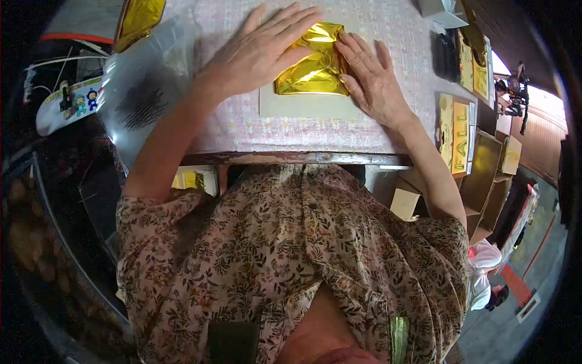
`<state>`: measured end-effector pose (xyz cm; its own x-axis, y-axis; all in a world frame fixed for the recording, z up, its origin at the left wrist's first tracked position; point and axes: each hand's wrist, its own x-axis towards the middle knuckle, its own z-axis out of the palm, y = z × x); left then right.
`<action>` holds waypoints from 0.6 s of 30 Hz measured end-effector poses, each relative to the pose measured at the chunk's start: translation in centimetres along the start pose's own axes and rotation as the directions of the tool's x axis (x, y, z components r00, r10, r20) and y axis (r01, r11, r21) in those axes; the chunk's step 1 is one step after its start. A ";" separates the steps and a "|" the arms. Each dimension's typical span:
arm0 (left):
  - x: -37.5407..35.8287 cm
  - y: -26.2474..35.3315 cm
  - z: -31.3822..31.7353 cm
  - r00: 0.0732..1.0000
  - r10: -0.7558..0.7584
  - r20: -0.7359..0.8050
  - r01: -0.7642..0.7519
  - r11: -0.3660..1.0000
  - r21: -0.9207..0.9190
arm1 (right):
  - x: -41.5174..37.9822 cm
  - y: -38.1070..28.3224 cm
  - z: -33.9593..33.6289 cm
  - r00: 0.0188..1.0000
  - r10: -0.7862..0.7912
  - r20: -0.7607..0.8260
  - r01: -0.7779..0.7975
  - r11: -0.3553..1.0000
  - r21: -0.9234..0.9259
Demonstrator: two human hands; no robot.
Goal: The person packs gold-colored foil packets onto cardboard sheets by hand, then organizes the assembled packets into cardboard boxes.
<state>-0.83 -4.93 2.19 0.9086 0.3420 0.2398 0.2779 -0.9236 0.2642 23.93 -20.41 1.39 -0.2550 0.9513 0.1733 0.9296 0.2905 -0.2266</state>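
A shiny gold foil packet lies on a flat greyish board on the cloth-covered table. My left hand reaches across its left side, fingers stretched forward and the thumb lying over the foil. On the other side, my right hand rests flat with its fingertips and thumb touching the packet's right edge. Both hands are open, and neither one grasps anything. The foil is creased, and whatever it wraps is hidden. Part of its far left corner is covered by my left hand.
Clear plastic sheeting hangs over the table's left edge, near more gold foil. Along the right edge stand a yellow-and-white lettered box, a black item and open cardboard boxes. Another person is far right.
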 end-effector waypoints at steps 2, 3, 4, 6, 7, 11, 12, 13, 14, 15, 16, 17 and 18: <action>-1.7 1.1 -0.7 1.000 -0.025 0.013 0.024 0.997 0.069 | -0.1 0.0 0.0 1.000 -0.007 0.002 0.007 1.000 -0.002; -2.3 1.3 -0.8 0.999 -0.047 0.020 0.044 0.989 0.139 | -0.1 0.0 0.0 1.000 -0.014 -0.003 0.014 1.000 -0.003; -2.7 1.3 -0.7 0.998 -0.053 0.021 0.050 0.989 0.139 | -0.1 0.0 0.1 1.000 -0.023 -0.007 0.023 1.000 -0.003; -3.3 1.2 -0.4 0.998 -0.050 0.048 0.044 0.993 0.107 | -0.2 -0.2 0.1 1.000 -0.028 0.002 0.028 0.999 -0.018; -3.5 1.1 -0.3 0.998 -0.053 0.046 0.047 0.993 0.109 | -0.2 -0.3 0.0 1.000 -0.029 0.006 0.029 0.999 -0.039; -3.5 0.7 -0.4 0.995 -0.054 0.081 0.046 0.995 0.093 | -0.2 -0.1 -0.2 0.999 -0.031 0.019 0.032 0.998 -0.047; -3.6 0.6 -0.3 0.994 -0.052 0.096 0.043 0.995 0.088 | -0.3 -0.1 -0.1 0.999 -0.026 0.022 0.027 0.999 -0.047; -3.6 0.6 -0.2 0.994 -0.054 0.100 0.045 0.995 0.085 | -0.3 -0.1 0.0 0.999 -0.021 0.024 0.022 0.999 -0.045; -3.6 0.4 -0.2 0.994 -0.052 0.100 0.045 0.996 0.074 | -0.3 -0.1 0.0 0.999 -0.020 0.029 0.022 0.999 -0.040; -3.7 0.4 -0.2 0.993 -0.053 0.101 0.046 0.997 0.063 | -0.3 0.0 0.0 0.999 -0.016 0.029 0.017 0.999 -0.034; -3.6 0.2 -0.2 0.992 -0.061 0.107 0.055 0.997 0.057 | -0.3 0.1 0.0 0.999 -0.013 0.031 0.014 1.000 -0.027; -3.6 0.0 -0.4 0.991 -0.047 0.125 0.037 0.997 0.074 | -0.4 0.1 0.1 0.999 -0.016 0.043 0.016 1.000 -0.017; -3.6 -0.2 -0.6 0.989 -0.033 0.146 0.020 0.996 0.091 | -0.5 0.2 0.1 0.999 -0.016 0.039 0.017 0.999 -0.033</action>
<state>-4.32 -5.82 1.84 0.9347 0.3432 0.0925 0.3229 -0.9286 0.1827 24.19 -20.79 1.13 -0.2800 0.9499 0.1391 0.9333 0.3033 -0.1922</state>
